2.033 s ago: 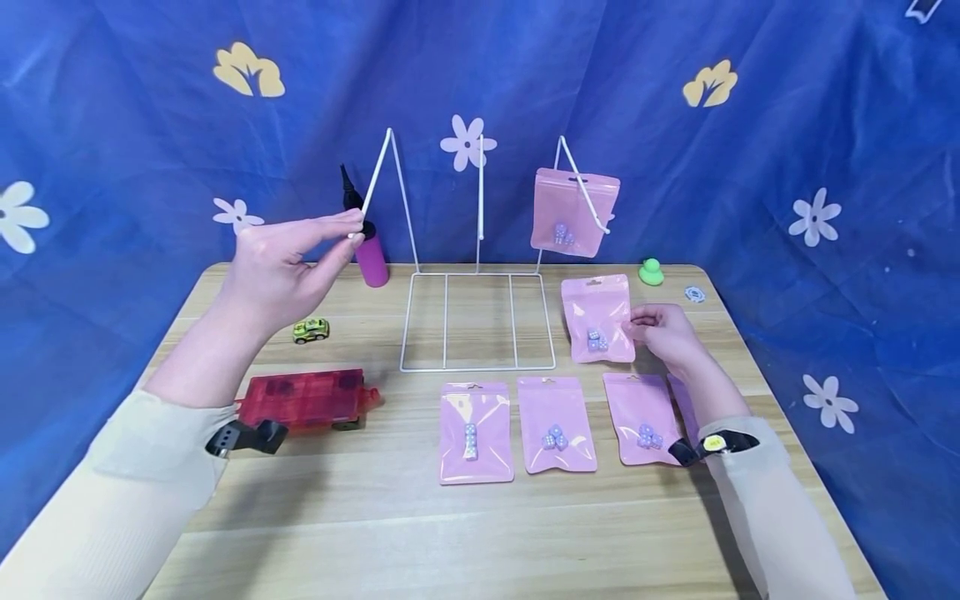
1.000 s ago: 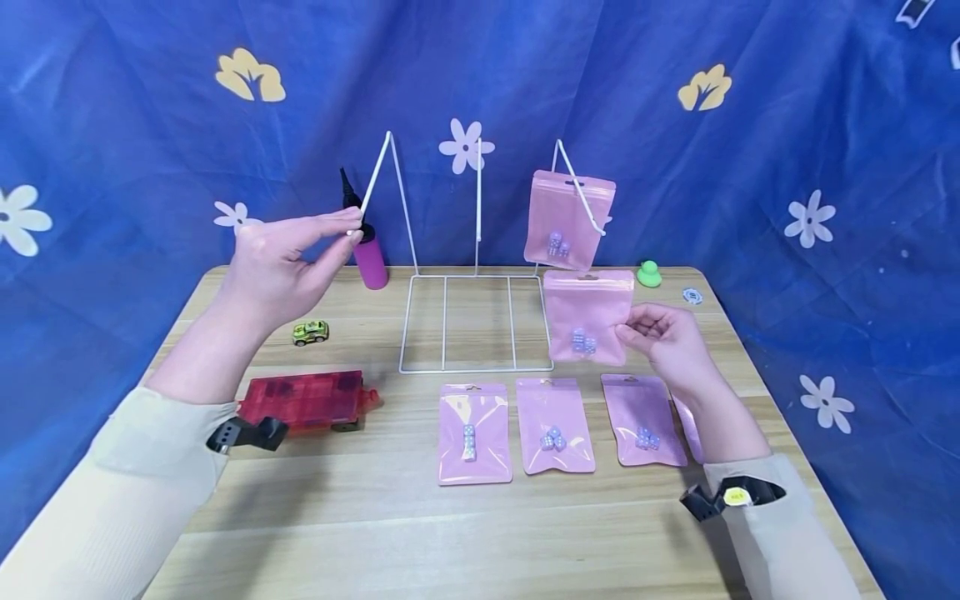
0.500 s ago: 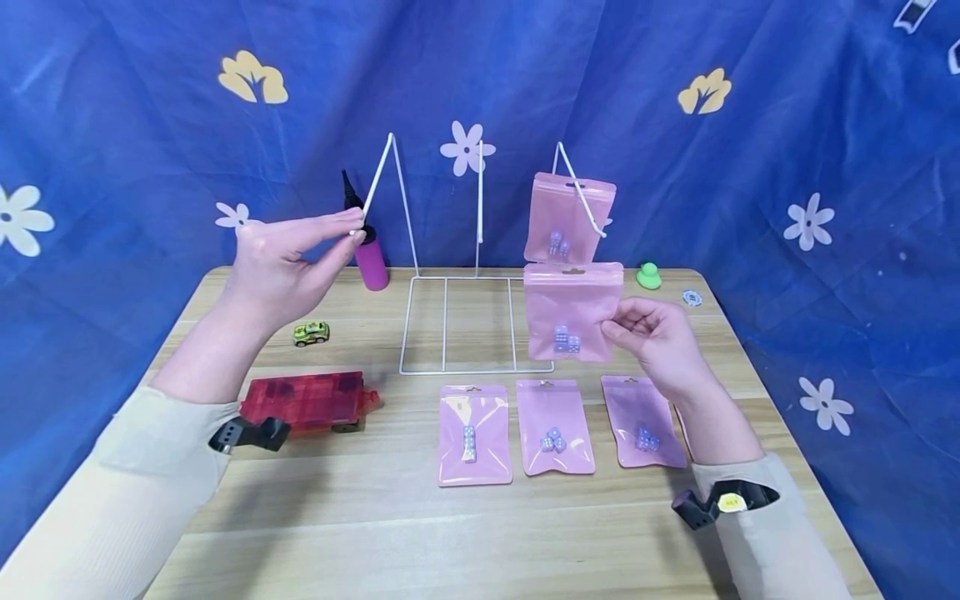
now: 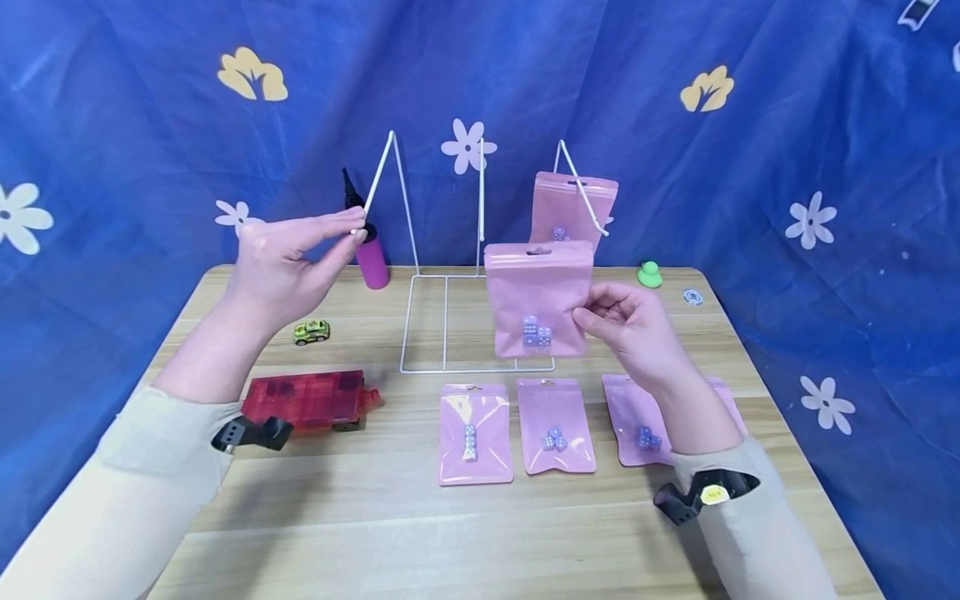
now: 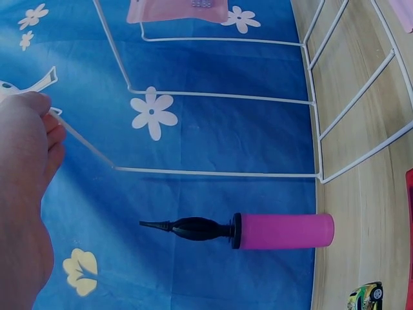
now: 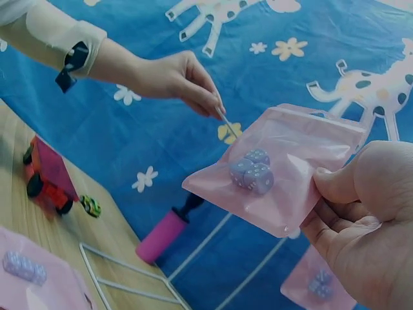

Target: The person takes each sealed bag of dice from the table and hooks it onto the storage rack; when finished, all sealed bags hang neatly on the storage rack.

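My right hand (image 4: 637, 333) pinches the right edge of a pink zip bag (image 4: 536, 287) with a few lilac dice in its lower part, the hang hole at the top. The bag is held upright above the table, in front of the white wire rack. My left hand (image 4: 288, 262) pinches the front tip of the rack's left prong (image 4: 378, 172) between thumb and fingers. In the right wrist view the held bag (image 6: 290, 135) overlaps the region near that prong's tip. Another pink bag (image 4: 551, 200) hangs on the right prong, its lower part hidden behind the held one.
Several more pink bags lie on the table, including one front-centre (image 4: 453, 462); my right forearm partly covers those at right. At left are a red toy trailer (image 4: 300, 400), a toy car (image 4: 311, 332) and a magenta hand pump (image 4: 372, 262). A green duck (image 4: 649, 275) and chip (image 4: 693, 297) stand back right.
My right hand has carried the pink bag leftward and up, from right of the rack to in front of it. My left hand stays on the prong tip.
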Motion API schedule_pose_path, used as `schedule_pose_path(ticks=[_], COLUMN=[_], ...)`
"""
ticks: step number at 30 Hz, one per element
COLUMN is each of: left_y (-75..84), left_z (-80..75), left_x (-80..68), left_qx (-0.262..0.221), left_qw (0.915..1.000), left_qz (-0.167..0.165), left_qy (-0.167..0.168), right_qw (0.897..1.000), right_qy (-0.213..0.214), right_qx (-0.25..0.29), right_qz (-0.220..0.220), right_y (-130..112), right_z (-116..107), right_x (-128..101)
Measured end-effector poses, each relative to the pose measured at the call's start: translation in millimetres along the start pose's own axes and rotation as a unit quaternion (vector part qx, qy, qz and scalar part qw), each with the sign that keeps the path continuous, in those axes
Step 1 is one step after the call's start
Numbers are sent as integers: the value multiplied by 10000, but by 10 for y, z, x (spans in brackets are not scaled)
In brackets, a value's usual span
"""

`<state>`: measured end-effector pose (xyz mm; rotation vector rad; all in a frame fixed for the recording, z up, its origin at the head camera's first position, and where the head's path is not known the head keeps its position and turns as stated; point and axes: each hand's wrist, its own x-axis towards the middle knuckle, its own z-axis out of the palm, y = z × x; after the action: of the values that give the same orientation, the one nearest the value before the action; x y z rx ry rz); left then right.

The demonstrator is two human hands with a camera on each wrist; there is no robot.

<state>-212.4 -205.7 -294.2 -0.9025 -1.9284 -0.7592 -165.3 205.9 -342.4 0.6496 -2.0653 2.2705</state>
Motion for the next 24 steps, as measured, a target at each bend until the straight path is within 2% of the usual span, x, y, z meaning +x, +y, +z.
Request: schedule_pose_path(ticks=[13,20,24], left_y=[-1,-9,4], left_z=[-13,-24,-26], left_x=[6,-1,-6], left_qx=[-67,-5,-5], left_qw=[10000,9998,9999], left_qz=[10,177,104], left_qy=[-42,-137,-109], right_qw=[9989,9977,9974], right_qy=[-188,-183,-135], right_qx=[433,652,693], right_qz=[-47,12,108], right_y=[8,111,169], right_z=[402,496,524], right_x=[163,221,252])
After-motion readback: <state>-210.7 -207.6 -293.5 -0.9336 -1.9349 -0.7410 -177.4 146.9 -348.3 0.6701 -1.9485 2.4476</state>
